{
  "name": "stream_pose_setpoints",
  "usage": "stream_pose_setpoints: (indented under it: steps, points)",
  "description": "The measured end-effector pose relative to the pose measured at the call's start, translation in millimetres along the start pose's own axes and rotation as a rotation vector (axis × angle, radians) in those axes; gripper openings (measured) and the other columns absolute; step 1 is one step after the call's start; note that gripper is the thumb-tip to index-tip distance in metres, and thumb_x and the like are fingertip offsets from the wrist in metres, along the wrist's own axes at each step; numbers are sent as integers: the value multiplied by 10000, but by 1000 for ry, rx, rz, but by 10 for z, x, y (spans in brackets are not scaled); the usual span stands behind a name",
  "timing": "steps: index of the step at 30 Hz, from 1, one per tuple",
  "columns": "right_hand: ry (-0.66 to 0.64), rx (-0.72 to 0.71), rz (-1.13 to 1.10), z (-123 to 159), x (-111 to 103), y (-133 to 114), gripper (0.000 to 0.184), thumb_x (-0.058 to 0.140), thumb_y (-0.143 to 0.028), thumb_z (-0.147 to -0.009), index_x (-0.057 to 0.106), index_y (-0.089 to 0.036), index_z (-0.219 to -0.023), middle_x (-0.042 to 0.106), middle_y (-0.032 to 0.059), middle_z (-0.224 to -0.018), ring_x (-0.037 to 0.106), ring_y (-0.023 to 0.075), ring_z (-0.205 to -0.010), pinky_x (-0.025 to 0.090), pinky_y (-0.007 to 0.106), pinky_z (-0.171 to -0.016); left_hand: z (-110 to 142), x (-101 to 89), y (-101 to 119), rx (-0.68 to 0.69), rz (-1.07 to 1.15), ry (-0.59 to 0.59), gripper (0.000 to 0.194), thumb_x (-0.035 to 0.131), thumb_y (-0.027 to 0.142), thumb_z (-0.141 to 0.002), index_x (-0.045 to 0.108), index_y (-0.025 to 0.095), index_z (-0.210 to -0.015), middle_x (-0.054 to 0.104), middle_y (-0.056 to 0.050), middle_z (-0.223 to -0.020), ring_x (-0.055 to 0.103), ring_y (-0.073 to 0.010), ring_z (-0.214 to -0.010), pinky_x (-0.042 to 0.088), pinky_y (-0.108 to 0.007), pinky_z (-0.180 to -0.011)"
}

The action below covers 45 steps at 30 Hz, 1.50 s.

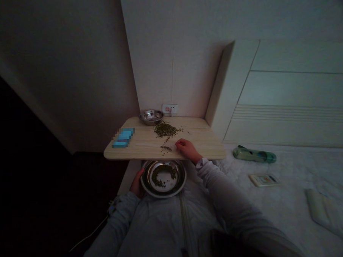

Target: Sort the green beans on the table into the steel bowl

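Note:
My left hand (137, 184) grips the left side of a shiny metal bowl (144, 182), held just below the table's front edge over my lap. Small green grains (155, 177), too small to name surely, lie in a curved band on its bottom. Above the tabletop, near its front edge, my right hand (186, 148) has its fingers curled together; whatever they may pinch is hidden. Just left of those fingertips is a small scatter of grains (166, 148). Farther back, a larger heap of green grains (165, 129) is spread on the wood.
A second metal bowl (151, 117) stands at the back of the light wooden table (144, 148). A phone with a blurred blue screen (123, 137) lies at the left. On the white bed (236, 178) are a green bottle (254, 155) and a pale packet (264, 180). A wall socket (170, 108) sits behind.

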State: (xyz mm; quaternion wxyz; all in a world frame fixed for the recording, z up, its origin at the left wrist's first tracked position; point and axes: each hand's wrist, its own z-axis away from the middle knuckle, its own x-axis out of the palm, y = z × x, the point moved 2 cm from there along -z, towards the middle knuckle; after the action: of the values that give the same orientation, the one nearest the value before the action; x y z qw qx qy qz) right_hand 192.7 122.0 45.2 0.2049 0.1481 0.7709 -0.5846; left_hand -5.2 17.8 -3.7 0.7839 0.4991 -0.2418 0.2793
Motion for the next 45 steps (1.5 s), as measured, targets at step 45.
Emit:
stream_pose_setpoints:
  steps: [45]
  points:
    - [-57, 1, -24, 20, -2, -27, 119, 450, -232, -611, 522, -144, -647, 513, -26, -549, 437, 67, -506, 324, 188, -502, -6, 8, 2, 19, 26, -6, 299, 371, 265, -735, 628, 133, -815, 671, -38, -809, 515, -189, -947, 348, -280, -859]
